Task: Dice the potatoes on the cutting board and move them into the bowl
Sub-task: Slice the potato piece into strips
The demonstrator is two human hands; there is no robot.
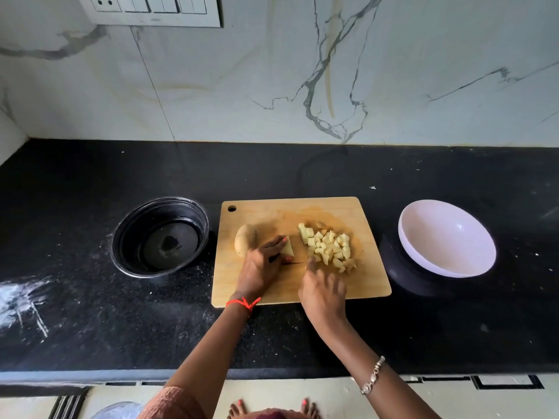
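A wooden cutting board (332,207) lies on the black counter. On its left part sits a whole unpeeled potato (245,238). Beside it my left hand (260,267) holds down a pale potato piece (288,251) with curled fingers. A pile of several potato dice (329,247) lies right of centre. My right hand (323,291), blurred, is at the near edge of the pile, curled as if round a knife handle. A thin dark knife blade (298,263) shows between the two hands. The empty white bowl (447,237) stands right of the board.
A dark, clear-walled round bowl (160,237) stands left of the board. White powder smears (24,297) mark the counter at the far left. A marble wall with a switch panel (151,10) rises behind. The counter's front edge runs just below my forearms.
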